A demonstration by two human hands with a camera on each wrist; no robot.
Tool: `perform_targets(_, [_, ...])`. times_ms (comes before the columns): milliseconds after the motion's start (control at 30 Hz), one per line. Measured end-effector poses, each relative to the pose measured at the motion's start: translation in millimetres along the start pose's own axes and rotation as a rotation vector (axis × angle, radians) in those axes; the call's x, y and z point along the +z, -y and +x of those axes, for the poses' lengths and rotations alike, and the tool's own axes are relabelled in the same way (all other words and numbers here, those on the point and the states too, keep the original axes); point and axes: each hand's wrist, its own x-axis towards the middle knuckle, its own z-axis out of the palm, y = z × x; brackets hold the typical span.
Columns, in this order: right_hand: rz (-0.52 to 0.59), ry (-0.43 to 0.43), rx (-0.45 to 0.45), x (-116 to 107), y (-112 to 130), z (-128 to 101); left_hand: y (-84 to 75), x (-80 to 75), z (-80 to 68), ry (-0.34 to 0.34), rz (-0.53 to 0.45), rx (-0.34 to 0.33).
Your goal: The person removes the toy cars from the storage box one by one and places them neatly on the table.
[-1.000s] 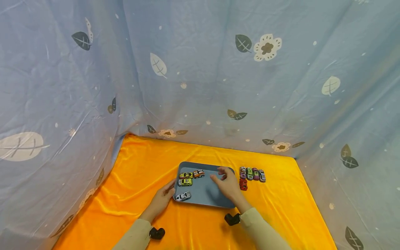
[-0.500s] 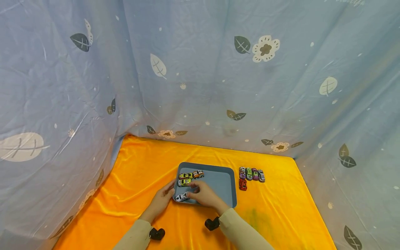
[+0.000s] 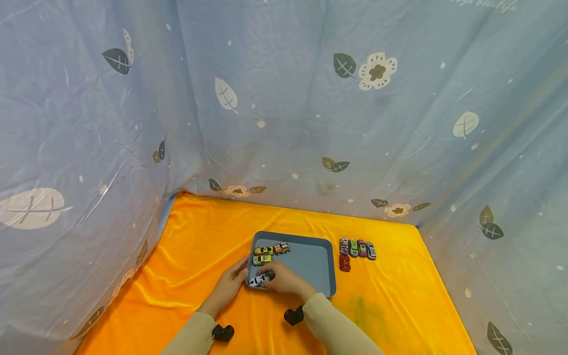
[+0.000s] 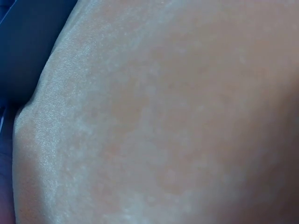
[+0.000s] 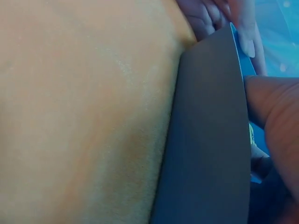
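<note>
A shallow grey-blue tray [image 3: 306,264] lies on orange cloth. My left hand [image 3: 228,283] holds its left edge, thumb at the rim and the other fingers along the outside; the right wrist view also shows this thumb [image 5: 245,35] by the tray wall [image 5: 205,130]. At the tray's near left corner, my right hand [image 3: 284,279] pinches a white and black toy car [image 3: 256,281] between thumb and fingers. Behind it sit a yellow toy car [image 3: 264,250], a yellow-green toy car [image 3: 263,260] and an orange and white toy car [image 3: 281,248]. Cloth fills most of the left wrist view.
Right of the tray, a purple and white car [image 3: 344,246], a green car [image 3: 353,247], a magenta car [image 3: 362,248] and a silver car [image 3: 371,250] stand in a row. A red car [image 3: 344,263] sits in front. Patterned curtains [image 3: 288,123] enclose the surface.
My right hand has moved left from above the tray's right side to the white and black toy car and taken hold of it. My left hand has stayed at the tray's edge.
</note>
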Motion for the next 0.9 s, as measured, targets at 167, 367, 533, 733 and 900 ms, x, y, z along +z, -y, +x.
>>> perform_targets(167, [-0.082, -0.013, 0.022, 2.7, 0.0, 1.1, -1.6, 0.4, -2.0, 0.012, -0.014, -0.016])
perform_targets(367, [-0.12, -0.036, 0.064, 4.1, 1.7, 1.3, -1.5, 0.7, -2.2, 0.003, -0.004, -0.018])
perform_targets(533, [-0.095, -0.048, 0.056, 3.3, 1.0, 1.3, -1.5, 0.6, -0.9, -0.009, 0.002, -0.014])
perform_targets(733, [-0.062, -0.066, 0.062, 4.6, -3.3, 2.3, -2.4, 0.1, -0.9, -0.004, 0.011, -0.008])
perform_targets(900, [-0.03, -0.066, 0.08, 4.8, -3.8, 0.9, -4.1, -0.2, -2.3, 0.006, 0.01, -0.013])
